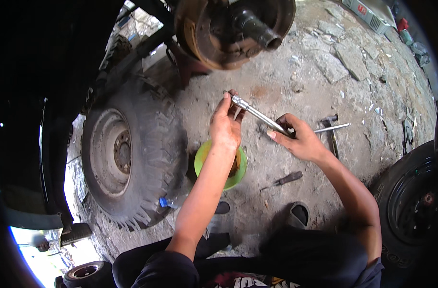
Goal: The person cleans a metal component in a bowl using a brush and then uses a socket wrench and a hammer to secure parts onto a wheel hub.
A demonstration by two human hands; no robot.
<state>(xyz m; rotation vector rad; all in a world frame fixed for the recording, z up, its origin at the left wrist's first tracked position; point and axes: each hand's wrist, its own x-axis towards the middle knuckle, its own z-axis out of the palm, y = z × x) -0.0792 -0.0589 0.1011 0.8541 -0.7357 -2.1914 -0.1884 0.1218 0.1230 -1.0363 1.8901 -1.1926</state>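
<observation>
metal bar (pixel 261 116) held by left hand (pixel 226 126), gripped by right hand (pixel 300 139), white-lettered shirt (pixel 245 282), crate (pixel 374 20) with red label (pixel 362 9)

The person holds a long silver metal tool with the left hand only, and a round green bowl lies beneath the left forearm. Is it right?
Not the left hand only: the head view shows the right hand holding the long silver metal tool too. The rest is right.

Polished metal bar (pixel 259 116) over rough, gritty ground (pixel 286 77)
The tyre (pixel 151 144) shows matt, ridged rubber, the drum (pixel 219 61) rusty metal; the bowl (pixel 238 174) is smooth plastic, the trousers (pixel 319 254) matt cloth, the crate (pixel 370 17) by the ground's far edge plastic.
</observation>
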